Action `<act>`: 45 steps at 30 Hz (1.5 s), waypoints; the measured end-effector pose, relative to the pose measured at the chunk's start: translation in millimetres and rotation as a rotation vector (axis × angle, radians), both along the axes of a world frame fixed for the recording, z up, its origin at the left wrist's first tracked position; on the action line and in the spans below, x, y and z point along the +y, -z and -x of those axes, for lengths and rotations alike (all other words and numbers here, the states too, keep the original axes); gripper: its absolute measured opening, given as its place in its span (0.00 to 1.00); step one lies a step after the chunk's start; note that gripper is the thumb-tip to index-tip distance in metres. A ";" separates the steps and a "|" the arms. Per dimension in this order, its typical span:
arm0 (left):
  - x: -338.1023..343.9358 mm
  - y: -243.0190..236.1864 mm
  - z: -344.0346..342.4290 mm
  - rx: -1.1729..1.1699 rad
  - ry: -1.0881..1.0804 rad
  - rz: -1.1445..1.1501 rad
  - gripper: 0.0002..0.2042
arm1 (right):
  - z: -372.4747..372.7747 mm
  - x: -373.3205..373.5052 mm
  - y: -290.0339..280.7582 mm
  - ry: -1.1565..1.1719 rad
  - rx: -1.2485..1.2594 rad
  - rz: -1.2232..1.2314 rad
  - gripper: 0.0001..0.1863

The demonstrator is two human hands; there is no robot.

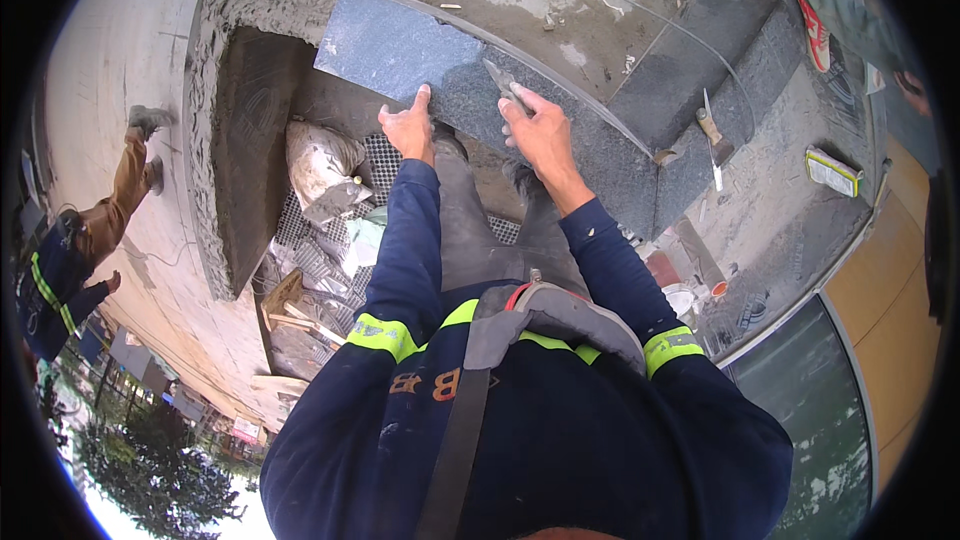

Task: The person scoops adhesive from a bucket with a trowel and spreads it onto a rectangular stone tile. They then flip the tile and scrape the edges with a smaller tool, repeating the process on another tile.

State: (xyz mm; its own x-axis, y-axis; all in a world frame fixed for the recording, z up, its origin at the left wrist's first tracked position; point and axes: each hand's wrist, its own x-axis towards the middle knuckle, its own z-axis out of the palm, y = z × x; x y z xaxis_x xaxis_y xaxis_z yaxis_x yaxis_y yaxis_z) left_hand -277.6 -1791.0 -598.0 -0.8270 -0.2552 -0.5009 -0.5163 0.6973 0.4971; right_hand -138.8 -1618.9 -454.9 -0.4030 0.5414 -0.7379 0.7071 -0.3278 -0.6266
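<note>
Under our left hand (pixel 408 128), flat and unclenched on its near edge, the dark speckled granite slab (pixel 440 75) leans on the mortared step, our right hand (pixel 538 130) clenched round a grey trowel (pixel 500 80), so we judge it could slip off wet mortar.

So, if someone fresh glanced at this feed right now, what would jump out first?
First, the dark granite slab at top centre, standing against the step, with the left hand on its lower edge and the right hand pressing a trowel to it. Next, the rough mortar bed to its left, and a hammer lying on the right.
</note>
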 end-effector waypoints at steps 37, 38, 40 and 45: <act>-17.6 -16.0 184.9 -0.669 0.000 -0.281 0.35 | 195.4 -80.3 18.3 0.227 -0.279 -0.433 0.25; -16.9 -15.3 184.8 -0.671 -0.007 -0.278 0.36 | 191.1 -83.4 19.6 0.233 -0.293 -0.477 0.25; -15.8 -14.0 184.8 -0.673 -0.023 -0.270 0.38 | 184.2 -88.8 25.2 0.244 -0.319 -0.562 0.25; -5.3 -20.1 187.4 -0.705 -0.017 -0.282 0.41 | 170.9 -105.0 58.9 0.186 -0.419 -0.731 0.25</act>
